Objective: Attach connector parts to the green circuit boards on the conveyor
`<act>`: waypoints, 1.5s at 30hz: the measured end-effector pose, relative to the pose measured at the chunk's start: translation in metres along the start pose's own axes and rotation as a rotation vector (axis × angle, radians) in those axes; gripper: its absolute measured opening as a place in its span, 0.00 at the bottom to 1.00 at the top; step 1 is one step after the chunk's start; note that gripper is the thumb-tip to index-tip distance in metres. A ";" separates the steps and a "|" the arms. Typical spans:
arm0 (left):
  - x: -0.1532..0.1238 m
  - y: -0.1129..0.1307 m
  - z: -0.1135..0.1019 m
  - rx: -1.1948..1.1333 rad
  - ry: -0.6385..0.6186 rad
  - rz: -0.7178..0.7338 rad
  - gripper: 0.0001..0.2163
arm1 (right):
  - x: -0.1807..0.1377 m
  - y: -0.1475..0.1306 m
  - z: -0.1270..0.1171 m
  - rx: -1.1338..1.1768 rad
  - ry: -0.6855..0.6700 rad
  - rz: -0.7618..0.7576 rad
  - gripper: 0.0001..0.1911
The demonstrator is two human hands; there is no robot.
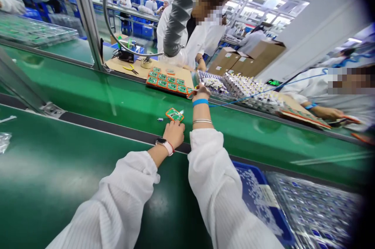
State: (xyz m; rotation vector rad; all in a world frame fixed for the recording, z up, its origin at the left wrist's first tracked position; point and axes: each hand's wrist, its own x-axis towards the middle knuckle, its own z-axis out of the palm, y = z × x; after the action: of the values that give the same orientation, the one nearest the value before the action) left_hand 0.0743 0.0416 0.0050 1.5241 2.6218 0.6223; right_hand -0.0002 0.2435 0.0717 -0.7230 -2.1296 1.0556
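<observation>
On the green conveyor belt (134, 102) lies a green circuit board (175, 114) with an orange rim. My left hand (175, 134) has its curled fingers on the near edge of that board. A small silvery part (160, 119) sits just left of it on the belt. Farther out, my right hand (202, 91) is closed at the right corner of a group of similar boards (166, 81), its fingers around the edge of an orange-rimmed board (190, 92). The fingertips of both hands are partly hidden.
A blue tray (274, 206) of small clear pieces and a clear tray (319, 206) stand at lower right. Yellow pliers (129, 68) lie beyond the belt. A grey duct (175, 18) hangs ahead. A blue cord (249, 98) runs from my right wrist. Co-workers sit opposite.
</observation>
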 end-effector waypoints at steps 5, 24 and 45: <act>0.001 0.000 -0.004 -0.013 -0.005 -0.030 0.08 | -0.020 -0.005 0.022 0.843 0.458 0.462 0.12; 0.006 -0.008 0.004 -0.167 0.008 0.148 0.12 | -0.049 -0.004 -0.025 1.295 0.538 0.687 0.12; 0.006 -0.007 0.003 -0.203 0.022 0.193 0.08 | -0.052 -0.010 -0.027 1.317 0.469 0.683 0.11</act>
State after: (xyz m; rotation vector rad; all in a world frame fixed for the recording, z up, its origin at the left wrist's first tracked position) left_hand 0.0662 0.0450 0.0010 1.7251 2.3570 0.8931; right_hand 0.0513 0.2148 0.0774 -0.8426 -0.4613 2.0096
